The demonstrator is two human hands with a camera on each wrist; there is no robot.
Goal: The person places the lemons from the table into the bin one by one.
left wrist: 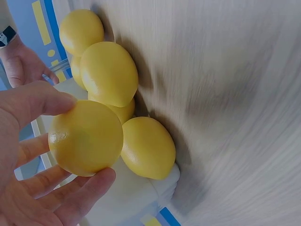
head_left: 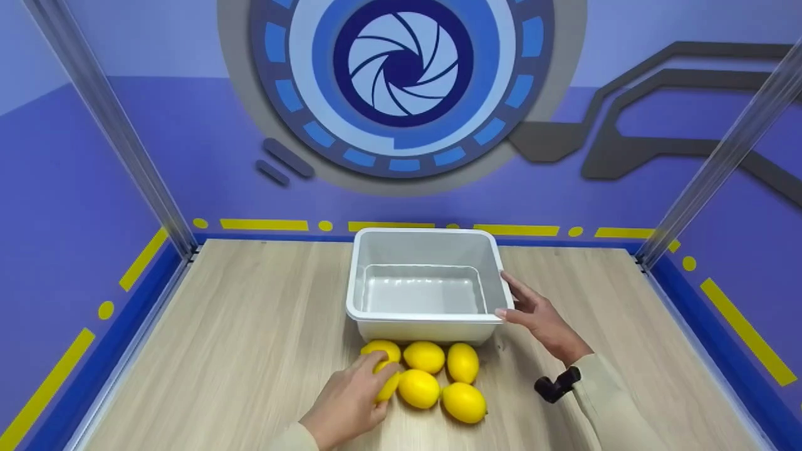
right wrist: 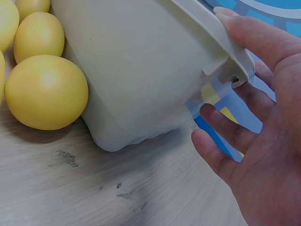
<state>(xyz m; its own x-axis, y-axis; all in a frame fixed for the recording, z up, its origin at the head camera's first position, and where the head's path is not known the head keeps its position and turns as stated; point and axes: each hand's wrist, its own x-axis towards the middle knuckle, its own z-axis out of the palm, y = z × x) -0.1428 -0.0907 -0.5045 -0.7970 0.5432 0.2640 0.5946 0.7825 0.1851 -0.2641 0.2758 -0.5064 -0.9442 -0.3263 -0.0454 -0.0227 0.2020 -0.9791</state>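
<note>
I am looking down on a pale wooden table (head_left: pixel 250 326) walled in by purple panels. Largest on it is a white plastic tub (head_left: pixel 426 319), sitting at the middle toward the back, and I am seeing nothing inside it.

Just in front of the tub six yellow lemons are lying in a tight cluster, touching one another; the back row is sitting close against the tub's front wall. Going by the empty tub and the full cluster, I am judging that the work is only starting: nothing is in the tub yet, and all six lemons are waiting outside it.

The right hand (head_left: pixel 539 316) is resting against the tub's right rim near the front corner. Its fingers are fairly straight and spread, the thumb lying along the top of the rim and the other fingers reaching under the lip, steadying rather than clamping.

The left hand (head_left: pixel 348 401) is closing over the lemon at the left edge of the cluster (head_left: pixel 387 385). From the left wrist view, the thumb is pressing its top and the curled fingers are cupping it from below, so the hand is holding it. I cannot tell whether it is already clear of the table.

The other lemons (head_left: pixel 463 402) are lying untouched beside it.
</note>
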